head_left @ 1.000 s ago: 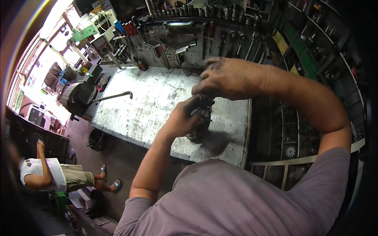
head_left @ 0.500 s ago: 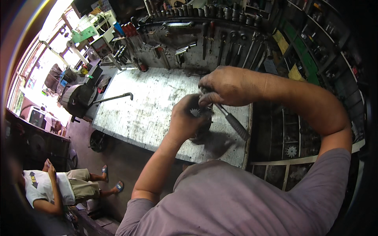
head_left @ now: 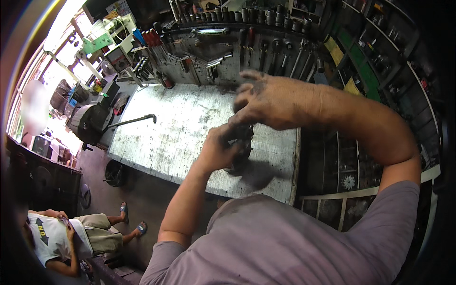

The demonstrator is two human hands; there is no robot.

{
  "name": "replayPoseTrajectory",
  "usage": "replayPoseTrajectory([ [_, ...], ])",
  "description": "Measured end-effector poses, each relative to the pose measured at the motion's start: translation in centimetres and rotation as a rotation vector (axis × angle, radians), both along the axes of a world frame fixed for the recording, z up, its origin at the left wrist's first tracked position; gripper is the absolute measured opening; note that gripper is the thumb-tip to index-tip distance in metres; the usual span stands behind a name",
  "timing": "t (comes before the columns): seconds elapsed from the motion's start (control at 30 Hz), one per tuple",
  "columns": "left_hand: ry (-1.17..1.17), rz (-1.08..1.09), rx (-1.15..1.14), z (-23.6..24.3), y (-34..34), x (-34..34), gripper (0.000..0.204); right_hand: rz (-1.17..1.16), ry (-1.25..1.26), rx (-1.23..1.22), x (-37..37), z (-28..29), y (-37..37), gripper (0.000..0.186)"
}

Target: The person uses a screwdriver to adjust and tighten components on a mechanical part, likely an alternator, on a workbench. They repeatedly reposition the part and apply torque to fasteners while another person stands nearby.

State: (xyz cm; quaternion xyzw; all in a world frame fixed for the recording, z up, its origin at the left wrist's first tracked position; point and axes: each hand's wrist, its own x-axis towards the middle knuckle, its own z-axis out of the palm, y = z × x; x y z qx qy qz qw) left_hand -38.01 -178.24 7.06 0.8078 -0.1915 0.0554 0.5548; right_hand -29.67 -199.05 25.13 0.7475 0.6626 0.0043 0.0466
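The left hand (head_left: pixel 219 151) gripped a dark, greasy metal machine part (head_left: pixel 241 148), holding it just above the worn grey metal workbench (head_left: pixel 171 137). The right hand (head_left: pixel 273 102) hovered directly over the part, fingers (head_left: pixel 247 92) loosely spread and holding nothing. Beyond both hands, tools hung on a wall rack (head_left: pixel 237 42).

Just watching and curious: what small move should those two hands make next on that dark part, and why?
Probably bring the right hand back down onto the dark metal part. The left hand alone grips it above the workbench, while the right hovers open-fingered just above.
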Motion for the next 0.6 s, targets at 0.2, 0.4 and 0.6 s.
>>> replayPoseTrajectory([
  [0.2, -0.111, 0.145, -0.091, -0.7, -1.1, 0.2, 0.046, -0.410, 0.272, -0.121, -0.5, 0.4, 0.9, 0.041],
  [0.4, 0.161, -0.094, -0.105, 0.4, 0.4, 0.3, 0.048, -0.084, 0.094, 0.016, 0.4, -0.8, 0.0, 0.031],
  [0.6, -0.088, 0.255, -0.006, 0.6, -1.8, -0.2, 0.027, -0.274, 0.155, -0.024, -0.1, -0.5, 0.8, 0.036],
])
